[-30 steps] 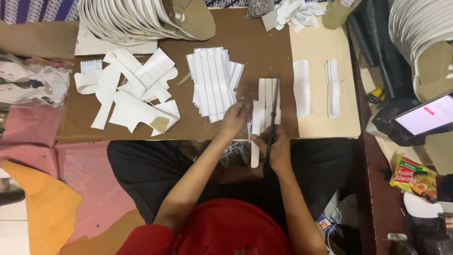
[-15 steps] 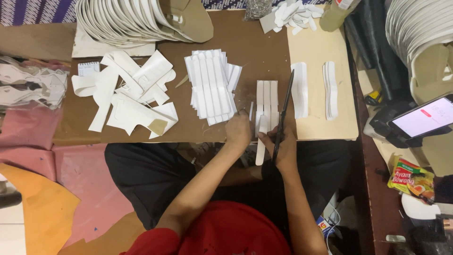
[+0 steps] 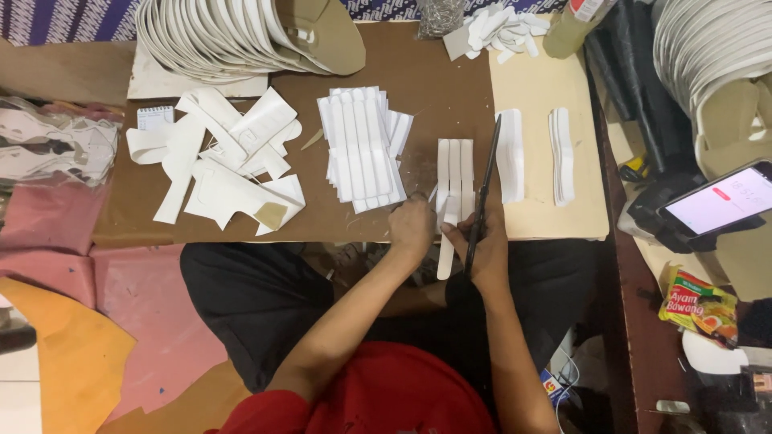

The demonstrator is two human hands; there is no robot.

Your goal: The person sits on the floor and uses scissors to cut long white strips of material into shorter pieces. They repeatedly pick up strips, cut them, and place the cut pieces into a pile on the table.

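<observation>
My left hand point(image 3: 412, 228) rests at the front edge of the brown worktable point(image 3: 438, 72), fingers closed on a long white strip point(image 3: 444, 255) that hangs over the edge. My right hand point(image 3: 485, 245) grips long black scissors point(image 3: 486, 181), blades pointing away across the table. Just beyond both hands lie three white strips point(image 3: 455, 170) side by side. A fanned stack of white cut pieces point(image 3: 360, 145) sits to the left of them.
A loose heap of white offcuts point(image 3: 217, 165) lies at the left, with curved white soles point(image 3: 213, 36) stacked behind. Two strip piles point(image 3: 536, 153) rest on a cream board point(image 3: 579, 217). A phone point(image 3: 720, 201) and a snack packet point(image 3: 698, 301) sit at the right.
The scissors have swung from low over the strip to lying stretched out across the table. Both hands shifted slightly toward the table edge, the strip still held.
</observation>
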